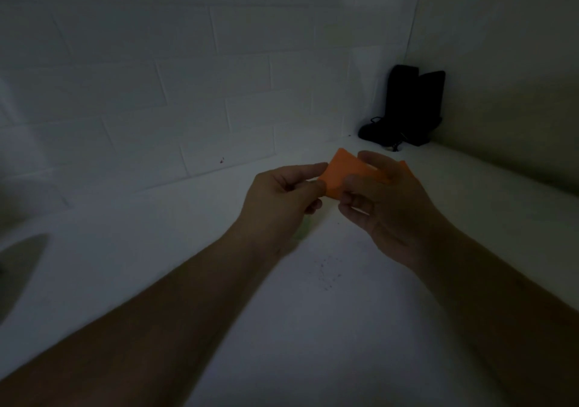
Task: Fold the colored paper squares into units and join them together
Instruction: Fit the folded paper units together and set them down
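Observation:
An orange paper piece (343,173) is held up above the white table, near the middle of the view. My left hand (282,199) pinches its left edge between thumb and fingers. My right hand (385,199) grips its right side, with fingers curled over the front, so much of the paper is hidden. A small orange tip (405,166) shows past the right hand's fingers. The light is dim and the folds cannot be made out.
The white table (313,312) meets a white brick-pattern wall (188,93) behind and a plain wall on the right. A black object (407,108) stands in the far right corner. Small dark specks (327,276) lie on the table.

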A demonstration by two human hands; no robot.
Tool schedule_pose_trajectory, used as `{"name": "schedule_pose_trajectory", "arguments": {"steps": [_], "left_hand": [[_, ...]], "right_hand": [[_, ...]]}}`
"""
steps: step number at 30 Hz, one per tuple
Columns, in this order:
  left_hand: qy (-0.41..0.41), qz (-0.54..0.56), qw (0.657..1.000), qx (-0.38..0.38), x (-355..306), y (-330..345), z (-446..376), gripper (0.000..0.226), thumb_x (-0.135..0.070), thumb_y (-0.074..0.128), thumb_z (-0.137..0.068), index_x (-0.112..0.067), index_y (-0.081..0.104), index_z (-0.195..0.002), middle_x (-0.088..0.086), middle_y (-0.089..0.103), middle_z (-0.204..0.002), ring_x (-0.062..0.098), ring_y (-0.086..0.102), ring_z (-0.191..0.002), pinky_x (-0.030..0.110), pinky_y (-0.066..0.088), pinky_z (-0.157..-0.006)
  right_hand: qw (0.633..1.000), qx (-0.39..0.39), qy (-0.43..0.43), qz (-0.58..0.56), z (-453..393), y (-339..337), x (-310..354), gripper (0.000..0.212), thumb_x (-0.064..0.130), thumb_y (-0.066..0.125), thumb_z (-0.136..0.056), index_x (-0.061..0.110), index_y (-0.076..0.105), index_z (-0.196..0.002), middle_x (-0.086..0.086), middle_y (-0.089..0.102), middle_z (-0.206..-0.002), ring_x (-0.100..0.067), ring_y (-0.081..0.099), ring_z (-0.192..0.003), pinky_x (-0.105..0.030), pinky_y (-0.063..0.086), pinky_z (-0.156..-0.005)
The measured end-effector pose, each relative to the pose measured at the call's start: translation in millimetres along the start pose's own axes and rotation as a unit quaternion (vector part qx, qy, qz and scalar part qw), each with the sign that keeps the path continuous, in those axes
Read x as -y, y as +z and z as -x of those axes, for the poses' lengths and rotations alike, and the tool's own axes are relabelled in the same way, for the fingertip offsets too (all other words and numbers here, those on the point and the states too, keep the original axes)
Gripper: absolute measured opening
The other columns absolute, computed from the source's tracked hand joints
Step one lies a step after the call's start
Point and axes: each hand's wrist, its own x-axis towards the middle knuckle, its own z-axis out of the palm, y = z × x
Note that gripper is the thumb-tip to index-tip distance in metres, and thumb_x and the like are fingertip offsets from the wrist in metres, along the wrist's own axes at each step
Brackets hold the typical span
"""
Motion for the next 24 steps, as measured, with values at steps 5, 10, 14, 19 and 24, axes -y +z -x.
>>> {"name": "schedule_pose_trajectory", "arguments": {"steps": [5, 10, 14, 19, 24], "left_hand": [[0.009, -0.049, 0.999, -0.013, -0.5, -2.5, 1.4, 0.027, -0.007, 0.067, -0.094, -0.028, 0.08, -0.104, -0.013, 0.076, -0.079, 0.0, 0.066, -0.067, 0.017, 0.051, -0.067], [0.03, -0.102, 0.994, 0.007, 0.4, -1.2, 4.2, 0.031, -0.009, 0.063, -0.095, -0.033, 0.081, -0.099, -0.013, 0.079, -0.09, 0.001, 0.07, -0.078, 0.015, 0.054, -0.07], [0.045, -0.111, 0.993, 0.004, 1.4, -1.1, 4.3, 0.031, -0.009, 0.064, -0.095, -0.035, 0.08, -0.103, -0.013, 0.078, -0.087, 0.008, 0.071, -0.077, 0.016, 0.053, -0.07], [0.047, -0.022, 0.998, -0.017, 2.8, -4.7, -2.5, 0.032, -0.007, 0.07, -0.094, -0.026, 0.071, -0.12, 0.003, 0.073, -0.077, 0.025, 0.073, -0.081, 0.039, 0.062, -0.087], [0.037, 0.024, 0.999, -0.027, 3.4, -4.1, -4.2, 0.022, -0.002, 0.068, -0.095, -0.017, 0.071, -0.11, 0.01, 0.077, -0.078, 0.023, 0.076, -0.081, 0.039, 0.064, -0.082]], "right_hand": [[0.981, -0.041, -0.089, 0.165, 2.1, -2.2, 0.8, 0.029, 0.006, 0.072, -0.087, 0.026, 0.069, -0.106, -0.003, 0.071, -0.072, -0.018, 0.068, -0.073, -0.039, 0.062, -0.073], [0.967, -0.069, -0.136, 0.205, 2.1, -3.1, 0.7, 0.02, 0.017, 0.078, -0.085, 0.032, 0.07, -0.096, 0.013, 0.073, -0.081, -0.002, 0.068, -0.077, -0.028, 0.055, -0.071], [0.981, -0.052, -0.106, 0.155, -0.9, -8.0, 3.0, 0.015, 0.008, 0.074, -0.087, 0.022, 0.073, -0.089, 0.007, 0.073, -0.09, -0.011, 0.07, -0.088, -0.032, 0.057, -0.078], [0.996, -0.035, -0.046, 0.07, -2.1, -12.7, 9.0, 0.017, -0.001, 0.066, -0.091, 0.013, 0.073, -0.098, -0.001, 0.075, -0.088, -0.011, 0.074, -0.079, -0.026, 0.059, -0.066], [0.997, -0.011, -0.039, 0.062, -3.1, -13.7, 10.1, 0.017, -0.004, 0.064, -0.092, 0.01, 0.073, -0.095, -0.001, 0.076, -0.082, -0.012, 0.074, -0.076, -0.027, 0.06, -0.068]]}}
